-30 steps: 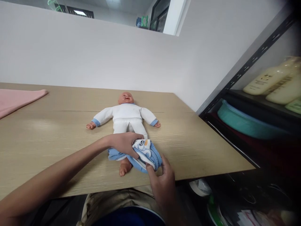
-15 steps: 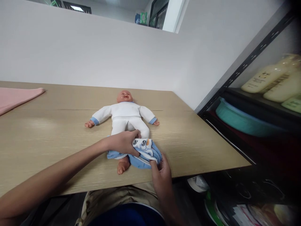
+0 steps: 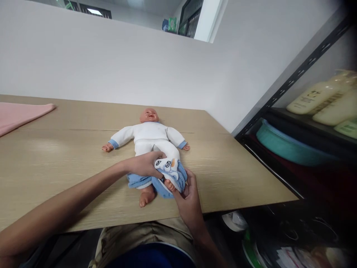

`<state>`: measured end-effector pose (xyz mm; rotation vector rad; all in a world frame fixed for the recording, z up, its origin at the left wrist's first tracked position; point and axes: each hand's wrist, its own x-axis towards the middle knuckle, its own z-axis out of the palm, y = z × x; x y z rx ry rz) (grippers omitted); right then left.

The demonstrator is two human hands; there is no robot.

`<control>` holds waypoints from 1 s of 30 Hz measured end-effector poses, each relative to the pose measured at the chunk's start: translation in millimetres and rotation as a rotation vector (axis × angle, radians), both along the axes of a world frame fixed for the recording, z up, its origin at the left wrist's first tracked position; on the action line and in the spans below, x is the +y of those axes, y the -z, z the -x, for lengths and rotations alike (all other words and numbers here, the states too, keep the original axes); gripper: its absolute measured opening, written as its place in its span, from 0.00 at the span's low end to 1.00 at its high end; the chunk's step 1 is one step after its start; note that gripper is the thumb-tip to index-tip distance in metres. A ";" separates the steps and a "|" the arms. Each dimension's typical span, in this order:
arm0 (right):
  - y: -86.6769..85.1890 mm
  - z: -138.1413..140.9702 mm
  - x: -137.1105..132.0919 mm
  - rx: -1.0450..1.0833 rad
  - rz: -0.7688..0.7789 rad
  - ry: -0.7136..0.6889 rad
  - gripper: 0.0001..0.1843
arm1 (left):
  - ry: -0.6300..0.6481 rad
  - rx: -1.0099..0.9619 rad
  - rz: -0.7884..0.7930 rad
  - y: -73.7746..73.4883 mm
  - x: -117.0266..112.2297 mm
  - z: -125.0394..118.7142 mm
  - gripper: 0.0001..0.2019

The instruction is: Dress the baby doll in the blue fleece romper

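A baby doll (image 3: 150,132) in a white top and white bottoms lies face up on the table, head away from me. Bunched around its lower legs are blue-and-white baby pants (image 3: 141,180) with an embroidered animal face. My left hand (image 3: 145,163) is closed on the cloth near the doll's knee on the right side, fingers partly hidden. My right hand (image 3: 189,203) grips the bunched leg cuff from the right, its thumb against the doll's foot (image 3: 170,185), whose toes poke out of the cloth. The doll's other foot (image 3: 147,196) sticks out bare below the pants.
The wooden table (image 3: 237,175) ends just in front of me. A pink cloth (image 3: 22,115) lies at its far left. To the right, a dark rack holds cream-coloured bottles (image 3: 309,98) and a teal basin (image 3: 290,147). A white wall (image 3: 111,63) stands behind.
The pants leg on the right has slid up a little, and the doll's toes now show at its opening. My right hand has shifted slightly upward around the cuff.
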<state>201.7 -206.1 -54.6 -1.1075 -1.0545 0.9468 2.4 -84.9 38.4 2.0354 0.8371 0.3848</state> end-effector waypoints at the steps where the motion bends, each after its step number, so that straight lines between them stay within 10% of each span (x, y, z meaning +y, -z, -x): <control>1: -0.2 -2.9 2.1 -0.011 0.002 -0.019 0.39 | 0.008 -0.012 0.000 0.1 0.5 0.5 0.20; 9: -19.3 -43.1 30.6 -0.298 -0.018 -0.150 0.17 | 0.187 -0.052 0.005 -1.7 2.4 9.7 0.10; 14: -39.9 -64.8 49.7 -0.440 -0.011 -0.396 0.22 | 0.137 -0.050 -0.025 -3.8 5.4 12.5 0.12; 23: -45.8 -67.5 65.6 -0.472 -0.056 -0.409 0.31 | -0.107 0.015 -0.313 -15.4 -12.4 19.8 0.28; 30: -56.2 -69.5 53.8 -0.587 -0.123 -0.524 0.34 | -0.103 -0.588 0.195 -9.0 -27.5 45.9 0.14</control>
